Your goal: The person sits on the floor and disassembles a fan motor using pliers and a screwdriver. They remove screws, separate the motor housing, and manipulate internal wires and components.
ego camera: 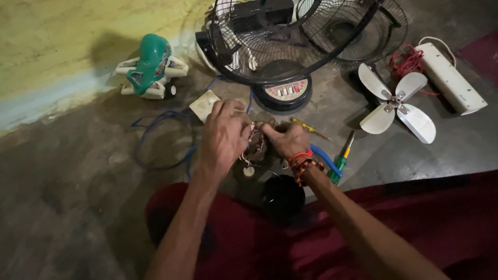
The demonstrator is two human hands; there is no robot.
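Observation:
My left hand point(224, 136) and my right hand point(286, 139) meet over a small fan motor point(258, 148) with copper windings and thin white wires, both gripping it just above the floor. Beads and red thread circle my right wrist. A black round cap point(282, 196) lies below the motor, near my red-clothed knee. Behind my hands stands a table fan's base with a button panel point(284, 92) and its black wire guard point(290, 41).
A white fan blade point(397, 103) lies at the right beside a white power strip point(450, 78) and red wire. A yellow screwdriver point(310, 127) and a green-handled one point(340, 163) lie near my right hand. A green toy point(149, 65) and a blue cable point(161, 140) sit left.

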